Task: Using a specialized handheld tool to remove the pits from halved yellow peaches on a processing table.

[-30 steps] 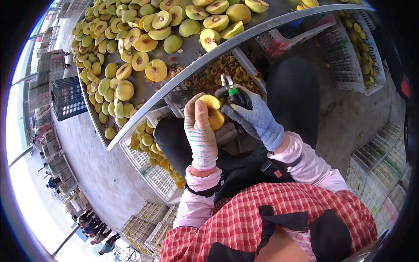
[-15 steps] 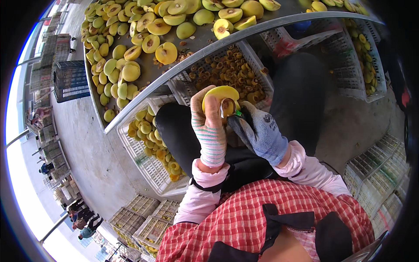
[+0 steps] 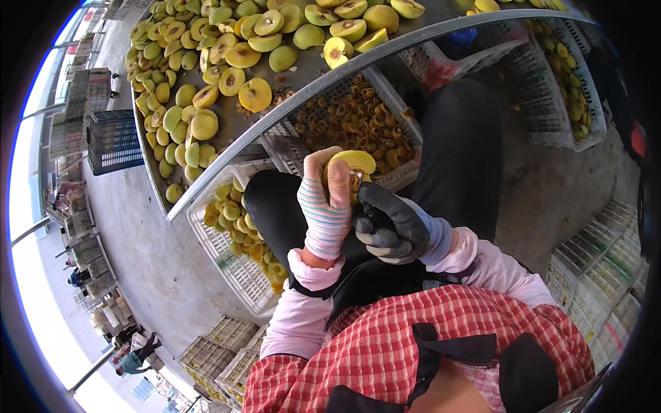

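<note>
My left hand [image 3: 326,199], in a striped glove with tan fingertips, is closed round a yellow-green peach half [image 3: 359,161] above my lap. My right hand [image 3: 396,224], in a grey-blue glove with a dark palm, is curled with its fingertips at the cut side of that half. It grips a pitting tool [image 3: 359,177]; only a bit of shiny metal shows, and the handle is hidden in the fingers. Beyond my hands, a crate [image 3: 415,131] holds brown, scooped-out pit pieces. By my left knee, a white crate [image 3: 227,256] holds hollowed peach halves [image 3: 242,227].
A metal-edged table [image 3: 275,113] heaped with peach halves [image 3: 200,41] curves across the far side. More crates stand at the right [image 3: 585,275], far right [image 3: 551,103] and lower left [image 3: 219,341]. A dark blue crate [image 3: 113,141] and a bending person [image 3: 134,359] are farther left.
My right hand has rolled over, now showing its dark palm side, and the tool's metal loop and green part have gone from sight. The left hand still holds the peach half.
</note>
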### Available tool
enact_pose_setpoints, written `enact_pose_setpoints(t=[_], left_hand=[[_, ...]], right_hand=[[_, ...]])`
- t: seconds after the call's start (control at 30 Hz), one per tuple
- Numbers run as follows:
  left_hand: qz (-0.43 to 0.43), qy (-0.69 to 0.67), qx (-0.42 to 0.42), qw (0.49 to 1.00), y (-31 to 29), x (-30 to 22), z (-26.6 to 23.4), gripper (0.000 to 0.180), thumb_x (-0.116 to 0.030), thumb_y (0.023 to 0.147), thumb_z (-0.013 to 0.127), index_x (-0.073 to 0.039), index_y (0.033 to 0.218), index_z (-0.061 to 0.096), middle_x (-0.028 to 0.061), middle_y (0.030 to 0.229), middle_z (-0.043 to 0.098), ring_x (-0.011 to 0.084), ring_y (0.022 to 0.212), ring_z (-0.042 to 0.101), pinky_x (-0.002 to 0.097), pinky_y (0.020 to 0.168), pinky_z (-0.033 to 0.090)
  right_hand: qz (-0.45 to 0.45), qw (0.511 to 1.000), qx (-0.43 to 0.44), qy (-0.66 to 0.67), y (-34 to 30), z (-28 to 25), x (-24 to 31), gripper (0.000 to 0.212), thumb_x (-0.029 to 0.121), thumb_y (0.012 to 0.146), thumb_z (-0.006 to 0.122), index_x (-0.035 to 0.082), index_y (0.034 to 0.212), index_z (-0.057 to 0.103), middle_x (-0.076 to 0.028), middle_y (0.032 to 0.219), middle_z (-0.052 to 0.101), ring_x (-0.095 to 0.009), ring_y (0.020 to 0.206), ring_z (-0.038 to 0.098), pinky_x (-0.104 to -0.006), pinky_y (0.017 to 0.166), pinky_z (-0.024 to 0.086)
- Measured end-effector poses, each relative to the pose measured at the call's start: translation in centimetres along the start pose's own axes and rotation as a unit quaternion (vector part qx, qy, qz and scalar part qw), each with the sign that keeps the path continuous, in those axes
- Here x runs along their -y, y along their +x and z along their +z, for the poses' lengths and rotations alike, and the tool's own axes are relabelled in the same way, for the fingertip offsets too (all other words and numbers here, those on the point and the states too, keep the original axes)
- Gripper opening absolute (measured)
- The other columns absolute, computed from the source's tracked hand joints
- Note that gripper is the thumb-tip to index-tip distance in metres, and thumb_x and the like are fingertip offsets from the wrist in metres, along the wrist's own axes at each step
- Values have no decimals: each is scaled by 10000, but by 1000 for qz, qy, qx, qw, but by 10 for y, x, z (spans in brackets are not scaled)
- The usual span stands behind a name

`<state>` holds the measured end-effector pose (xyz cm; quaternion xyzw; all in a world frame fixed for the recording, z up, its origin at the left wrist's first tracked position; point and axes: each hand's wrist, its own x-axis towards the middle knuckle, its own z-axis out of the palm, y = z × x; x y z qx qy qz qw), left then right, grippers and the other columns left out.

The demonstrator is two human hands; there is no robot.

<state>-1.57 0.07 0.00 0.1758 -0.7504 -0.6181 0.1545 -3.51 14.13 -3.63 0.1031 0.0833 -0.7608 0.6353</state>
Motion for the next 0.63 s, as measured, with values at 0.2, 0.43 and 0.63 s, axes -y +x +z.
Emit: enact_pose_setpoints(t=[0.2, 0.43, 0.63], left_hand=[[-204, -197, -81, 956, -5, 15, -16, 287, -344, 976, 464, -73, 940, 551, 0, 859, 550, 96, 774, 499, 251, 716, 439], [-71, 320, -266, 907, 12, 26, -182, 488, -316, 851, 652, -18, 1213, 517, 185, 1085, 570, 295, 961, 580, 361, 855, 479], [-146, 482, -62, 862, 160, -15, -85, 588, -334, 787, 708, -92, 1280, 498, 200, 1223, 561, 252, 1114, 559, 361, 967, 416]], right_hand=[[94, 902, 346, 242, 22, 2, -1, 582, 569, 945, 374, 28, 950, 589, -39, 566, 474, -88, 359, 398, -213, 309, 345], [49, 980, 89, 170, 25, -11, 3, 416, 435, 971, 437, 64, 1124, 548, -20, 680, 520, -82, 473, 432, -216, 400, 374], [-40, 988, -93, -117, 36, 12, 18, 407, 421, 934, 532, 91, 1172, 514, -15, 765, 563, -88, 540, 485, -243, 468, 419]])
